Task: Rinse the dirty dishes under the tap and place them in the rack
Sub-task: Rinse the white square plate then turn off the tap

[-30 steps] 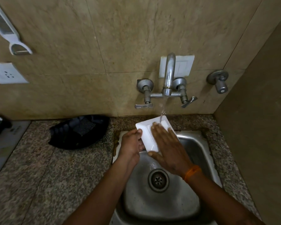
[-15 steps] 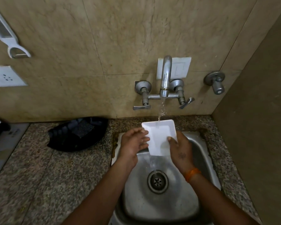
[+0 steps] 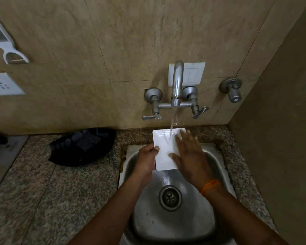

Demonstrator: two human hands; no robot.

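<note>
Steel sink [image 3: 217, 218], drain [image 3: 170, 198] near. Above it: left hand [image 3: 146, 160] grips white rectangular plate [image 3: 163, 151] by left edge; right hand [image 3: 190, 156], fingers straight, lies flat on plate face. Tap [image 3: 177, 85] stream hits plate's far edge.

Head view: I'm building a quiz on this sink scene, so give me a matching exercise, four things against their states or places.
Things:
1. plate
2. right hand
3. left hand
4. black tray

States or places:
A. grips the plate's left edge
B. lies on the counter, left of the sink
C. under the running water
D. flat on the plate, fingers spread

Pairs: 1-C, 2-D, 3-A, 4-B
</note>
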